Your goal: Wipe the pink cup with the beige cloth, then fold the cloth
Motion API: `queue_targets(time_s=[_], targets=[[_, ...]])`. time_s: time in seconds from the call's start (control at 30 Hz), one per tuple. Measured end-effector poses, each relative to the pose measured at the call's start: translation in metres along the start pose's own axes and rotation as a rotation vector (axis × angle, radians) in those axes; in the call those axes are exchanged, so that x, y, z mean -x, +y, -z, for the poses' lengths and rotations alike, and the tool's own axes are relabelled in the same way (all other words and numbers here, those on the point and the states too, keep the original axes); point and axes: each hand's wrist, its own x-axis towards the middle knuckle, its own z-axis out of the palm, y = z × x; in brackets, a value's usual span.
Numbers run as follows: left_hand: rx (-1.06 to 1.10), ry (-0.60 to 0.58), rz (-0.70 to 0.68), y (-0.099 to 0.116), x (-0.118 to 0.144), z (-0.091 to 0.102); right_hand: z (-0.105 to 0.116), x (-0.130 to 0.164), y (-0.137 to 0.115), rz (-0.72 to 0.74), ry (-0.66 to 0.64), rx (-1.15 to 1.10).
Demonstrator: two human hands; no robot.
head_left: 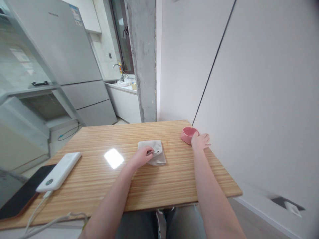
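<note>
A folded light grey cloth (157, 158) lies on the wooden table (174, 186). My left hand (144, 156) is closed on it, the fingers pinching a fold near its middle. At the table's far right corner stands a pink bowl (186, 136) with an angular outer wall. My right hand (200, 141) is against the bowl's right side, its fingers spread apart and pointing toward the wall. It covers part of the bowl, and its thumb is close to the rim.
On the left of the table lie a white power bank (59, 171) with a cable (37, 209) and a dark flat tablet-like object (22, 196). A white wall (249, 99) borders the right side. Behind are a fridge (67, 49) and a sink tap (121, 71).
</note>
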Motion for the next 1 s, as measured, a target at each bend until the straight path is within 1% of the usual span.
queue_targets(time_s=[0.07, 0.1, 0.13, 0.17, 0.23, 0.27, 0.33, 0.37, 0.43, 0.47, 0.5, 0.53, 0.57, 0.63, 0.67, 0.73, 0.77, 0.8, 0.83, 0.9, 0.93, 1.0], targets=[[0.177, 0.063, 0.098, 0.002, -0.002, 0.001, 0.01, 0.011, -0.017, 0.164, 0.082, -0.099], [0.316, 0.095, 0.157, 0.003, -0.003, 0.003, 0.013, 0.019, -0.026, 0.268, 0.056, -0.17], [0.473, 0.131, 0.215, 0.003, -0.003, 0.005, 0.015, 0.029, -0.034, 0.367, -0.04, -0.242], [0.635, 0.174, 0.267, 0.003, -0.004, 0.008, 0.015, 0.042, -0.041, 0.451, -0.192, -0.299], [0.911, 0.279, 0.34, 0.001, -0.005, 0.015, 0.009, 0.069, -0.05, 0.583, -0.551, -0.342], [1.01, 0.337, 0.363, -0.001, -0.005, 0.019, 0.003, 0.082, -0.051, 0.61, -0.672, -0.335], [1.153, 0.446, 0.388, -0.006, -0.006, 0.026, -0.007, 0.102, -0.049, 0.63, -0.882, -0.289], [1.209, 0.489, 0.397, -0.009, -0.007, 0.03, -0.011, 0.108, -0.046, 0.623, -0.994, -0.269], [1.294, 0.551, 0.406, -0.017, -0.007, 0.038, -0.015, 0.109, -0.043, 0.586, -1.2, -0.247], [1.317, 0.573, 0.407, -0.022, -0.008, 0.042, -0.016, 0.105, -0.043, 0.553, -1.265, -0.249], [1.317, 0.597, 0.411, -0.027, -0.008, 0.046, -0.016, 0.1, -0.043, 0.512, -1.286, -0.257], [1.275, 0.629, 0.422, -0.033, -0.008, 0.05, -0.015, 0.093, -0.044, 0.468, -1.257, -0.273], [1.162, 0.667, 0.442, -0.039, -0.007, 0.054, -0.015, 0.087, -0.045, 0.426, -1.189, -0.291], [0.804, 0.742, 0.493, -0.051, -0.006, 0.06, -0.016, 0.078, -0.046, 0.361, -1.002, -0.298], [0.636, 0.771, 0.512, -0.056, -0.005, 0.061, -0.017, 0.075, -0.046, 0.356, -0.904, -0.27], [0.347, 0.792, 0.542, -0.063, -0.002, 0.062, -0.018, 0.073, -0.044, 0.405, -0.742, -0.127], [0.218, 0.767, 0.565, -0.065, -0.001, 0.061, -0.018, 0.074, -0.042, 0.443, -0.687, -0.029], [0.083, 0.711, 0.596, -0.065, 0.0, 0.06, -0.017, 0.075, -0.041, 0.475, -0.653, 0.067], [-0.075, 0.629, 0.629, -0.065, 0.001, 0.058, -0.016, 0.075, -0.04, 0.494, -0.643, 0.151], [-0.341, 0.451, 0.683, -0.062, 0.003, 0.055, -0.012, 0.077, -0.039, 0.492, -0.683, 0.27], [-0.408, 0.394, 0.696, -0.061, 0.003, 0.055, -0.011, 0.077, -0.039, 0.485, -0.718, 0.309], [-0.49, 0.361, 0.7, -0.059, 0.004, 0.055, -0.01, 0.078, -0.039, 0.481, -0.768, 0.364]])
